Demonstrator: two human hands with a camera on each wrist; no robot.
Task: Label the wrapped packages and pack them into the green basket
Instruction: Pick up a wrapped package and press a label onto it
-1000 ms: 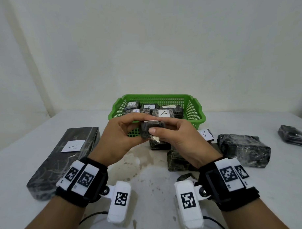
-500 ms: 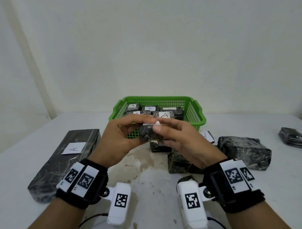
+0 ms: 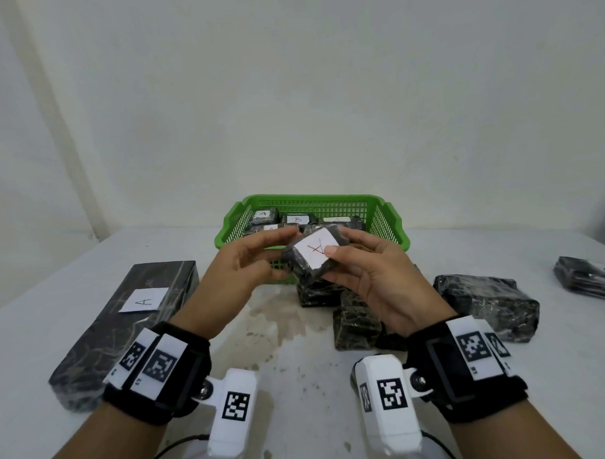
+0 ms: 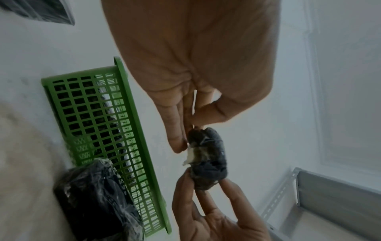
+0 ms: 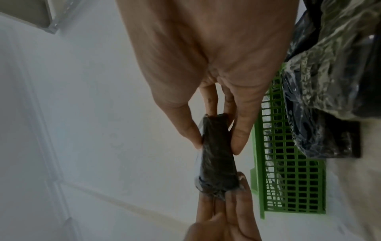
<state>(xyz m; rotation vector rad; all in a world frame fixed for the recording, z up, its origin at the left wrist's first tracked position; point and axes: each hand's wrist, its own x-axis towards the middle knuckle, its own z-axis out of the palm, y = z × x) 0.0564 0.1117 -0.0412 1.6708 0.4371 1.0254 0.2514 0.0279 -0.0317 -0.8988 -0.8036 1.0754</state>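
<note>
A small dark wrapped package (image 3: 306, 277) with a white label marked "A" (image 3: 312, 254) is held above the table in front of the green basket (image 3: 310, 197). My right hand (image 3: 333, 259) pinches it, thumb on the label and fingers behind. The right wrist view shows that pinch (image 5: 216, 146) on the package (image 5: 218, 169). My left hand (image 3: 285, 254) touches its left end with nearly straight fingers and the thumb below. In the left wrist view its fingertips (image 4: 179, 145) and thumb meet the package's (image 4: 210, 159) end. Several labelled packages (image 3: 295, 219) lie in the basket.
A long dark box with an "A" label (image 3: 126, 321) lies at the left. Loose wrapped packages sit under my hands (image 3: 356, 323), at the right (image 3: 489, 305) and at the far right edge (image 3: 587, 281). The white table (image 3: 299, 366) ends at a wall behind the basket.
The package has been turned so that its label faces up. My right thumb now lies on the label, and my left fingers have straightened along the package's end.
</note>
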